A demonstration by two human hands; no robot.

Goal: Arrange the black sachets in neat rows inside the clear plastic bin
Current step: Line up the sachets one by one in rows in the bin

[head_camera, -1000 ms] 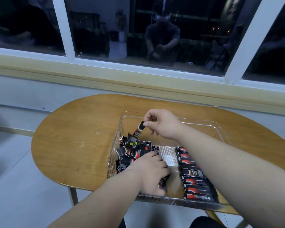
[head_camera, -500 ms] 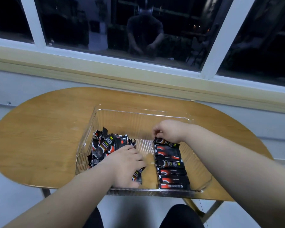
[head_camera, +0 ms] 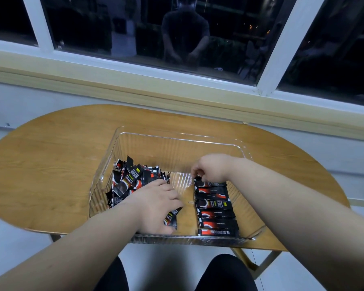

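Night-dark window panes in white frames run above a pale sill, and below them stands an oval wooden table. On it, near the front edge, sits the clear plastic bin, ribbed along its walls. Inside, against the left wall, lies a loose heap of black sachets, jumbled at all angles. Along the right side runs a row of sachets, each lying crosswise, stacked edge to edge from the near wall toward the middle. The right hand reaches in over the far end of that row, fingers curled down, their tips pinching the left end of the farthest sachet. The left hand lies palm down between heap and row, fingers bent over a single sachet whose end pokes out beneath them by the near wall; whether it truly grips it I cannot tell. Dark trouser legs show below the table.
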